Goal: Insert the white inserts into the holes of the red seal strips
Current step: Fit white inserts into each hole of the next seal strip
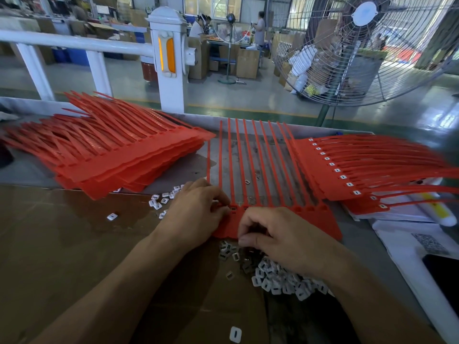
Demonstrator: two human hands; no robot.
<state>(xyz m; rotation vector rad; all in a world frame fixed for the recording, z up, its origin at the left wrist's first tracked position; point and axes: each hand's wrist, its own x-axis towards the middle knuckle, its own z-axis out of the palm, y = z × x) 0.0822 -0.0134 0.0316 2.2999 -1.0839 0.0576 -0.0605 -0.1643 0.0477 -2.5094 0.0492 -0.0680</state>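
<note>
left hand (pixel 196 214) pinches seal strip sheet (pixel 310 219), ten tails | right hand (pixel 280 240) curled, seemingly pinching white insert | loose inserts (pixel 280 279) uncountable

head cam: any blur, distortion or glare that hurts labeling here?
Head view: strong wide-angle bend, the white railing and table edge curve. Motion blur smears the right stack of red strips. Both hands, left hand and right hand, stay fairly sharp. Bright window light washes out the far right by the fan.
</note>
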